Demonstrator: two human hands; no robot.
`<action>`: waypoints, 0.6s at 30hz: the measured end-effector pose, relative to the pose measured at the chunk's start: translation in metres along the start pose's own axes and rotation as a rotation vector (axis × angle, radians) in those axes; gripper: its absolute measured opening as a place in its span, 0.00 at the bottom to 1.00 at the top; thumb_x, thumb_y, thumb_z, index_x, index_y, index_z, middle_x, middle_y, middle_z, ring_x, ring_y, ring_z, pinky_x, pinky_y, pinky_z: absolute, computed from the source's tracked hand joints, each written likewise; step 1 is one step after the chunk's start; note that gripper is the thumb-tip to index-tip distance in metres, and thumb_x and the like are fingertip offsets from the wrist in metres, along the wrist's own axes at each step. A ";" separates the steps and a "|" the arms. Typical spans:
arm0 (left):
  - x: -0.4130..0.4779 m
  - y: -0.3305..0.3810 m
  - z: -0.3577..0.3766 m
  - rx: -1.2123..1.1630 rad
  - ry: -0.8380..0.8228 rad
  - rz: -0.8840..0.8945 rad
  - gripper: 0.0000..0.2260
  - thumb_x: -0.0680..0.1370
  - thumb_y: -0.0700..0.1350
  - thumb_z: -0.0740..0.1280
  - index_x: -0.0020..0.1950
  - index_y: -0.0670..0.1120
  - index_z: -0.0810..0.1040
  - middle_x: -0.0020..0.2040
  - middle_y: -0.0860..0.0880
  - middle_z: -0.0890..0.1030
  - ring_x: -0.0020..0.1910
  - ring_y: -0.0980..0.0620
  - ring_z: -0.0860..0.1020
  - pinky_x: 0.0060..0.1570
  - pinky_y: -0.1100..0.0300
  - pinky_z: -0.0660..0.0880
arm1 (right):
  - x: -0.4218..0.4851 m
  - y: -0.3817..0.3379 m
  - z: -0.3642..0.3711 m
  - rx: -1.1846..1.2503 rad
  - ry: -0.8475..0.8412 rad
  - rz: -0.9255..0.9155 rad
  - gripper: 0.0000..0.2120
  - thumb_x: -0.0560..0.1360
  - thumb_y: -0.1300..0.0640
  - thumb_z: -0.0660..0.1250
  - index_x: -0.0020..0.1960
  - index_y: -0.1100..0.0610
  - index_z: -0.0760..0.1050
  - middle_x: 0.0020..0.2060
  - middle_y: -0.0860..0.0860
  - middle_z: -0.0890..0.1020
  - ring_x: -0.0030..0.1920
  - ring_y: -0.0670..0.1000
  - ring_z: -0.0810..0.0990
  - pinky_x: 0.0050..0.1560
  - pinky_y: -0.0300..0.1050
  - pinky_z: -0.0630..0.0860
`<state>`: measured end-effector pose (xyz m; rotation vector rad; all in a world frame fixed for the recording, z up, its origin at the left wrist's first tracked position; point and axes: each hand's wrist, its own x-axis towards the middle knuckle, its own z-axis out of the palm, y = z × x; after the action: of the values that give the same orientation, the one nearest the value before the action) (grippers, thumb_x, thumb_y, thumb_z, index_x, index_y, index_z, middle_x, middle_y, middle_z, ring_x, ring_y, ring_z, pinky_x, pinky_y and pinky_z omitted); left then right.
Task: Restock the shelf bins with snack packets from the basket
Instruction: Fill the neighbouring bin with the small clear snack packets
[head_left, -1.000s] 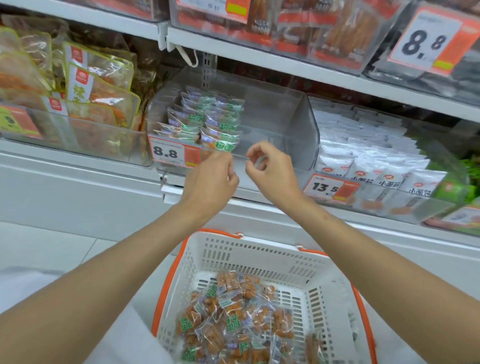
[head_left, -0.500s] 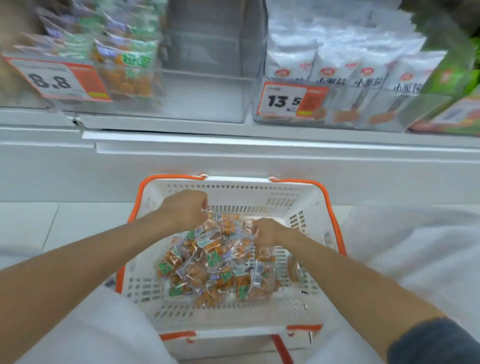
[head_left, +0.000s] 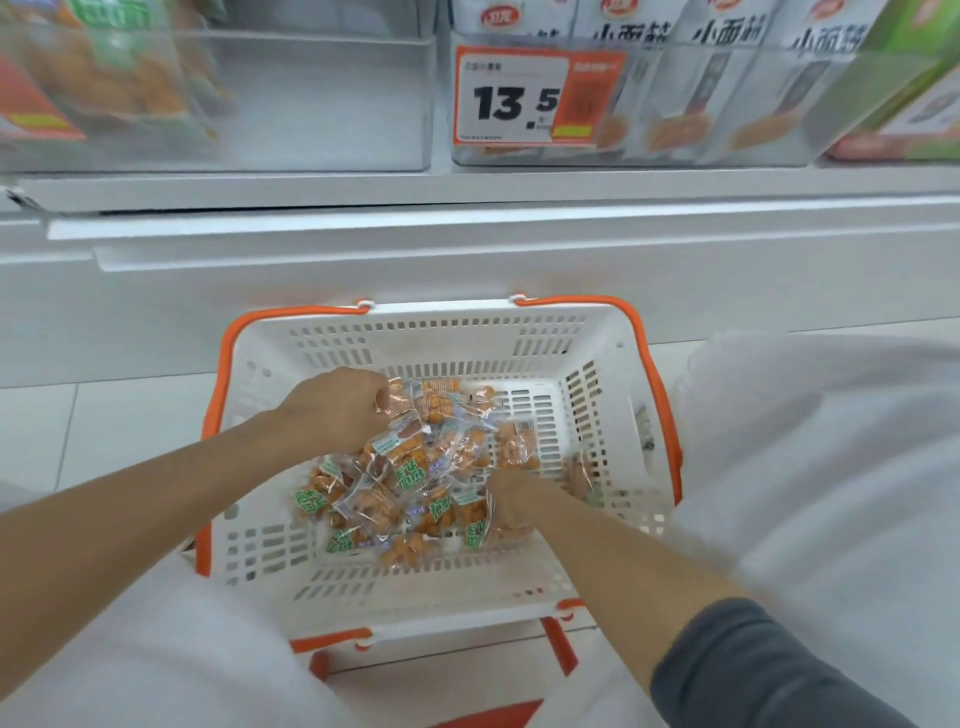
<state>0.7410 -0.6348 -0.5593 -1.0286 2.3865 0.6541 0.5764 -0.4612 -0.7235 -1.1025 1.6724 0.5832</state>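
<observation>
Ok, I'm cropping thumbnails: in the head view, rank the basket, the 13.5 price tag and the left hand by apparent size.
basket
price tag
left hand, only somewhat smaller than the tag, which sits farther away

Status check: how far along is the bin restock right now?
Done: the clear bin holds some packets at its left, blurred. In hand: the left hand grips snack packets in the basket; the right hand is dug into them, grip unclear. Left: a sizeable pile, and bare bin space.
</observation>
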 end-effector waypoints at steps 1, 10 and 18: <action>-0.001 0.000 -0.002 -0.008 -0.002 -0.003 0.04 0.79 0.48 0.63 0.52 0.51 0.76 0.51 0.54 0.78 0.49 0.52 0.76 0.52 0.54 0.76 | -0.007 -0.001 -0.006 -0.008 0.043 -0.007 0.15 0.76 0.64 0.67 0.62 0.64 0.75 0.51 0.56 0.81 0.44 0.52 0.79 0.45 0.42 0.76; -0.029 0.007 -0.047 -0.076 0.061 0.066 0.15 0.78 0.47 0.68 0.63 0.48 0.74 0.61 0.49 0.78 0.56 0.51 0.76 0.58 0.55 0.74 | -0.123 -0.030 -0.144 0.358 0.358 -0.201 0.19 0.79 0.50 0.65 0.33 0.59 0.74 0.29 0.54 0.77 0.29 0.51 0.73 0.36 0.42 0.73; -0.079 0.020 -0.071 -0.425 0.197 0.237 0.34 0.70 0.54 0.76 0.72 0.52 0.65 0.66 0.54 0.71 0.63 0.52 0.73 0.60 0.58 0.72 | -0.206 -0.051 -0.190 1.027 0.235 -0.359 0.15 0.79 0.51 0.66 0.47 0.64 0.78 0.36 0.56 0.82 0.37 0.51 0.80 0.37 0.40 0.76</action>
<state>0.7585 -0.6216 -0.4535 -1.0180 2.6304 1.2388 0.5461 -0.5556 -0.4560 -0.6624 1.5770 -0.6205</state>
